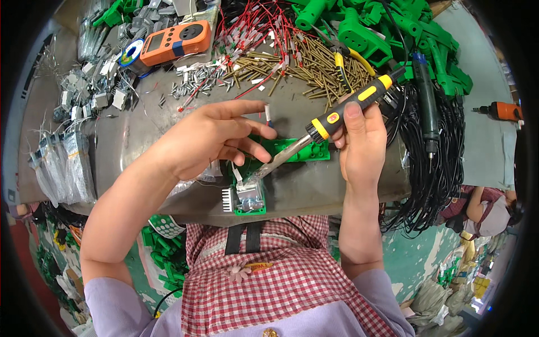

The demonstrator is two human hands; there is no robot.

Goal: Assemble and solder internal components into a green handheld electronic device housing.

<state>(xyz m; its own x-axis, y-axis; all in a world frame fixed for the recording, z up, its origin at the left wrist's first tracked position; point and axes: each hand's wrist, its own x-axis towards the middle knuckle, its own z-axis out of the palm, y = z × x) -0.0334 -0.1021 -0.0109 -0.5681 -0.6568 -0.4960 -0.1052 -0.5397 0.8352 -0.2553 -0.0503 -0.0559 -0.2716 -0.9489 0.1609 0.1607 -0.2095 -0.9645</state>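
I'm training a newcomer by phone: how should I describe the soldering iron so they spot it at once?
Over the grey workbench, find the person's right hand. It holds the soldering iron, which slants down to the left. Unlike the pliers and dark electric screwdriver nearby, it joins a black-and-yellow handle to a long metal shaft.

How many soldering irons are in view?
1. The black-and-yellow soldering iron is in the right hand, its metal end slanting toward the lower green housing. Others could be hidden.
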